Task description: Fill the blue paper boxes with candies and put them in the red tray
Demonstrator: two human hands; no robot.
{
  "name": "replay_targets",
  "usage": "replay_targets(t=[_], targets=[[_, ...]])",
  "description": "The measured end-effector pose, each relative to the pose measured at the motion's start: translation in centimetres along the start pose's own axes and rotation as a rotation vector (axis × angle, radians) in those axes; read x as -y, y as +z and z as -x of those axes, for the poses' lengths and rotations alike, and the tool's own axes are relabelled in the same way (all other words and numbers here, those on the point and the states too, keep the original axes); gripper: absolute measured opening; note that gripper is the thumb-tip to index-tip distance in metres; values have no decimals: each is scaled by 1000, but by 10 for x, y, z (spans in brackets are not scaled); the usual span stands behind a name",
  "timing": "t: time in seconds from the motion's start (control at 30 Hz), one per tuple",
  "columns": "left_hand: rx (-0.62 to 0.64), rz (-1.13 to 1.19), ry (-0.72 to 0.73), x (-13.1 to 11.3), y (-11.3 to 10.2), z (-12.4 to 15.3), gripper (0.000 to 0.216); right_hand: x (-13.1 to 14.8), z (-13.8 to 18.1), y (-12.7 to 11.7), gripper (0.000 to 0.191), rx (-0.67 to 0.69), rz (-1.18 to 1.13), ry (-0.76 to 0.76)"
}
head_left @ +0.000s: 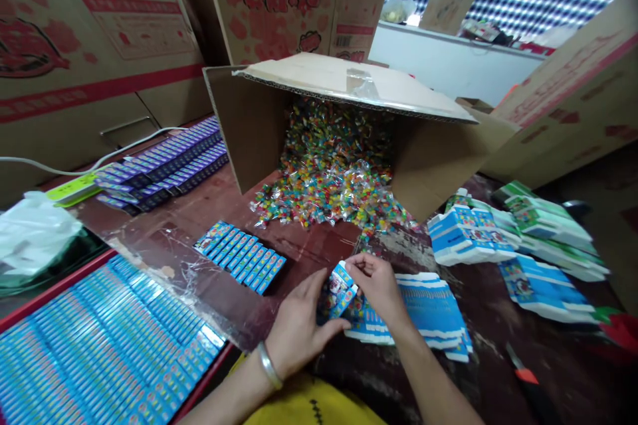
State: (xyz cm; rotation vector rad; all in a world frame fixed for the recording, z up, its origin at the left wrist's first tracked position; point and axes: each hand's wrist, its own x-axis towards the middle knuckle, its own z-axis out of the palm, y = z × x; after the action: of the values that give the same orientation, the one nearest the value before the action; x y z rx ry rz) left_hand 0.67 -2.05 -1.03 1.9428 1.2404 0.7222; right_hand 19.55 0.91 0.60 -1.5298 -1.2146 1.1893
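Note:
In front of my body, a small blue printed carton (337, 293) with a white end flap is held between my hands. My left hand (302, 319), with a silver bracelet at the wrist, grips it between thumb and fingers. The fingers of my right hand (375, 284) are bent and pinched at the carton's upper end. What lies inside that pinch is hidden. Beneath and beside my right forearm is a fanned stack of flat blue cartons (428, 312). Left of my hands stands a short row of filled-out blue cartons (242, 255).
An open cardboard box (428, 159) on its side spills wrapped colourful candies (329, 186). A red-rimmed tray (194, 398) of blue cartons stands at left, purple cartons (164, 166) behind. Flat blue cartons (471, 232), green cartons (553, 219) and a knife (528, 382) lie right.

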Motion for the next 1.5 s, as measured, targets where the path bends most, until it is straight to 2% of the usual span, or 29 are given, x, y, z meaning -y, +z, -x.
replay_targets(t=[0.1,0.17,0.3,0.4,0.5,0.63,0.7,0.77,0.83,0.87,0.9,0.93,1.03,1.07,1.13,1.23,1.3,1.33,1.4,1.5], targets=[[-19,158,-47,-12,5,-10,66,3,8,7,27,-40,-77,-25],[33,425,-96,-14,2,-14,58,4,15,6,30,-38,-65,-89],[212,1062,-186,-18,-5,-18,53,4,33,4,45,152,-15,-170],[179,1278,-230,-23,-6,-18,53,-1,44,6,61,178,32,-201],[180,1360,-227,-26,-6,-18,52,-7,46,5,58,159,141,-214],[217,1315,-201,-23,-11,-15,55,-1,42,-3,41,242,179,-184],[306,1254,-214,-20,-13,-11,57,10,40,-11,27,363,136,-107],[406,1182,-221,-17,-14,-6,54,20,39,-20,18,556,134,5],[440,1111,-234,-14,-14,-4,47,26,39,-27,16,721,189,90],[423,1085,-244,-14,-13,-3,45,27,39,-29,15,744,218,99],[385,1066,-254,-13,-11,-4,43,26,39,-30,15,703,225,86],[333,1059,-264,-13,-9,-5,42,24,39,-29,16,600,205,55],[117,1104,-306,-14,-1,-9,37,14,40,-19,27,193,72,-50],[45,1120,-328,-15,2,-10,34,9,41,-13,30,115,45,-70],[-63,1122,-369,-17,9,-11,29,0,44,1,24,92,29,-86],[-184,1056,-362,-18,17,-11,23,-12,48,19,22,-43,12,-130],[-278,985,-306,-18,18,-10,33,-18,48,28,21,-127,-50,-153],[-313,942,-273,-17,18,-10,41,-21,48,30,28,-149,-81,-161],[-301,860,-239,-17,15,-8,50,-25,46,33,39,-176,-105,-189],[-155,799,-244,-16,9,-4,46,-30,45,33,34,-208,-25,-250]])
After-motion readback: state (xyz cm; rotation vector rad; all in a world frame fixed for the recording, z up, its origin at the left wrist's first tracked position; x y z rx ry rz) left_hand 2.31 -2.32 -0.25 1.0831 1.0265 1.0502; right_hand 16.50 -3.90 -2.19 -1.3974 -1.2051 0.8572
